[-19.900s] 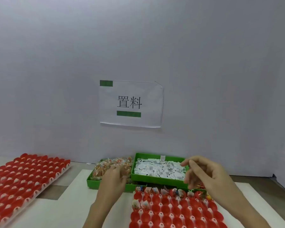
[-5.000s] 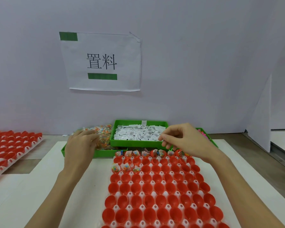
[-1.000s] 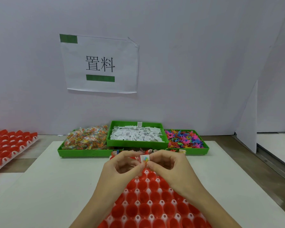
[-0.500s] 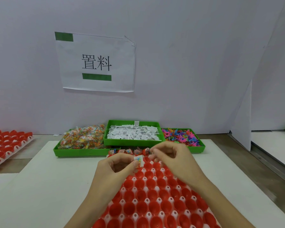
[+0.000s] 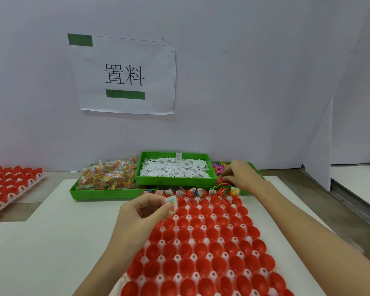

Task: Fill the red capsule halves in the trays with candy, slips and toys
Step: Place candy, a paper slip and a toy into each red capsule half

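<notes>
A candy packet with a slip (image 5: 171, 205) is pinched in the left hand (image 5: 143, 212) just above the red capsule halves (image 5: 203, 248), presumably kept ready while the right hand (image 5: 242, 176), fingers curled, whether round anything cannot be told, is reached into the toy bin (image 5: 219, 174) beyond, on a white worktop (image 5: 51, 242) before a papered wall (image 5: 244, 82).

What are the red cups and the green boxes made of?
Red cups: probably thin plastic, smooth and a bit shiny, with light glinting inside them. Green boxes: likely hard plastic, matte, with straight moulded walls and rims.
</notes>
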### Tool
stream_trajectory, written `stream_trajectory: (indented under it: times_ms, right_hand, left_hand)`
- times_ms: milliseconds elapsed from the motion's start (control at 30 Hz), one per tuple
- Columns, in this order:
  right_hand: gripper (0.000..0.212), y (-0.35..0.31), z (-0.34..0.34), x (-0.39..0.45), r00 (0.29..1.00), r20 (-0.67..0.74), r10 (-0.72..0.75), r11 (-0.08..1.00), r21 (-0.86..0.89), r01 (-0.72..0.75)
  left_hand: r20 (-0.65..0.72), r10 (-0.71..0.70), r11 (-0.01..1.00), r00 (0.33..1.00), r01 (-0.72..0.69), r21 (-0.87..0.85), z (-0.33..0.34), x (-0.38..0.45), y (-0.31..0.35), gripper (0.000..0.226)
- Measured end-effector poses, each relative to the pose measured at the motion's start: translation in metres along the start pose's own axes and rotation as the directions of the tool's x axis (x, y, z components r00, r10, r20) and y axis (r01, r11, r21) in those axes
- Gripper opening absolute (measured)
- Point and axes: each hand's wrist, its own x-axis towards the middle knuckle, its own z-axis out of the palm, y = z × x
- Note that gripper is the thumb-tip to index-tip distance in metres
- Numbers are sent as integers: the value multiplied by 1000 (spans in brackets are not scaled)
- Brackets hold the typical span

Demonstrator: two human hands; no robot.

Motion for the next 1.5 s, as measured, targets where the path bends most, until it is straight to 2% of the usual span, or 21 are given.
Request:
stream_trajectory:
  times_ms: [233, 400, 667, 767, 900, 967, 1067, 1167, 1300, 1500]
  right_hand:
    - [5, 0, -1, 5, 995, -8, 95, 995, 27, -95]
    - [9, 4, -1, 1, 996, -24, 83, 996, 39, -82]
    - [4, 14, 8, -12, 977, -176, 123, 959, 275, -71]
    - [12, 18, 13, -12, 969, -206, 138, 955, 288, -75]
    - [24, 23, 11, -9, 950, -273, 154, 963, 257, -82]
    - [25, 27, 10, -6, 973, -192, 127, 982, 160, -97]
    - [22, 27, 7, -6, 999, 9, 46, 999, 11, -46]
    - [25, 24, 7, -4, 998, 65, 26, 999, -41, -23]
    - [17, 27, 10, 1, 997, -19, 75, 997, -19, -76]
    - [12, 37, 14, 2, 969, -201, 145, 988, 89, -130]
  left_hand:
    - [-2, 22, 1000, 1000, -22, 7, -1, 1, 0, 19]
    - [-7, 26, 1000, 1000, -25, 9, -2, 1, -1, 17]
    - [-2, 41, 999, 999, -41, 25, -1, 0, -1, 12]
    - [-7, 45, 999, 999, -45, 28, -1, 1, 0, 7]
    - [-8, 53, 998, 999, -53, 18, -2, 1, 1, 17]
    - [0, 58, 998, 998, -58, 25, -2, 1, 0, 18]
    - [8, 55, 998, 998, -55, 20, -2, 0, -1, 16]
    - [9, 51, 998, 999, -51, 33, -1, 1, -1, 12]
    - [9, 49, 998, 999, -49, 40, -2, 1, -1, 5]
    - [-3, 50, 999, 999, -50, 15, -2, 1, 1, 13]
